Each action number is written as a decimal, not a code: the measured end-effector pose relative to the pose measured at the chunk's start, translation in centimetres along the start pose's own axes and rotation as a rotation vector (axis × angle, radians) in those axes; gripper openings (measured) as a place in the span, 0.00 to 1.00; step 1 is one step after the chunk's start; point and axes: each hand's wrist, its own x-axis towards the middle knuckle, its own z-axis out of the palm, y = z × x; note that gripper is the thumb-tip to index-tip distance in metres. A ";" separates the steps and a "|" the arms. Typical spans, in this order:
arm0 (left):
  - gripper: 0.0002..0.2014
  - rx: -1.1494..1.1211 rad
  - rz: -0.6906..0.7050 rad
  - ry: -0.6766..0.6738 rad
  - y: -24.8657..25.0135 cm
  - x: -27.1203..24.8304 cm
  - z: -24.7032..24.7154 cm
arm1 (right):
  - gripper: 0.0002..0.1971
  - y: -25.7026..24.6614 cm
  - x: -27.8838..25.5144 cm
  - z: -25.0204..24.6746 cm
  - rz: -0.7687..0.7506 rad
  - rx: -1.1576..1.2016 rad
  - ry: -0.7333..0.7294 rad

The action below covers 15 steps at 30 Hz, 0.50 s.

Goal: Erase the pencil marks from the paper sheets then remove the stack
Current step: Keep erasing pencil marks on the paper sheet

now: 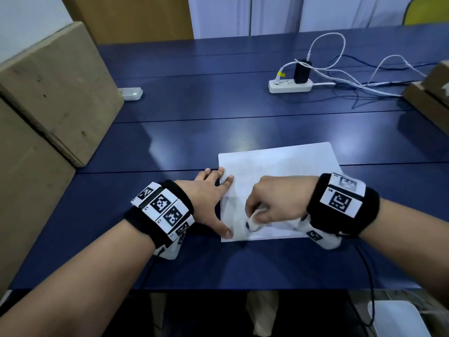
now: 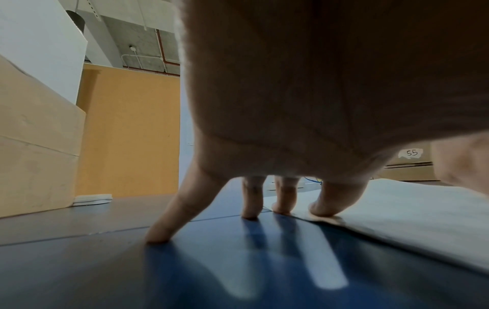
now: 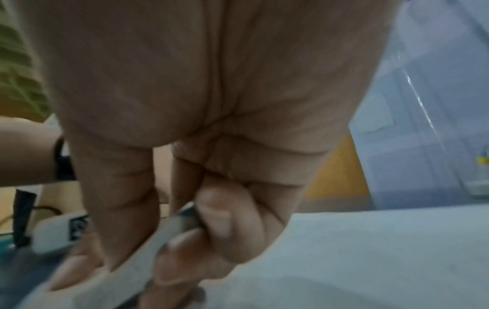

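A stack of white paper sheets lies on the blue table in front of me, with faint pencil lines near its front edge. My left hand is spread flat, fingertips pressing the stack's left edge and thumb on its front left corner. My right hand pinches a white eraser with a dark tip and holds it down on the front part of the top sheet. In the right wrist view the eraser is blurred between thumb and fingers.
Large cardboard boxes stand along the left edge of the table. A white power strip with a black charger and white cables sits at the back right. Another cardboard box is at the far right. A small white device lies by the left boxes.
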 end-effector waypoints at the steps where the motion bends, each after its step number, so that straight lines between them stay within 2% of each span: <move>1: 0.69 -0.001 0.003 0.000 0.0 0.0 0.0 | 0.10 0.5 0.5 -0.3 0.045 -0.015 0.041; 4: 0.70 0.009 0.006 0.003 -0.2 0.2 0.1 | 0.12 2.6 1.6 -1.6 0.237 -0.034 0.188; 6: 0.69 0.013 0.002 0.005 -0.2 0.1 0.1 | 0.13 3.3 1.9 -1.7 0.287 -0.027 0.227; 8: 0.69 0.003 0.003 0.006 -0.2 0.2 0.1 | 0.12 2.8 1.5 -1.2 0.235 -0.027 0.194; 12: 0.70 0.006 -0.002 0.002 -0.2 0.4 0.2 | 0.09 0.5 0.0 0.3 0.002 0.012 0.009; 15: 0.70 0.006 -0.008 -0.002 -0.1 0.3 0.1 | 0.10 0.9 0.5 0.0 0.037 0.007 0.035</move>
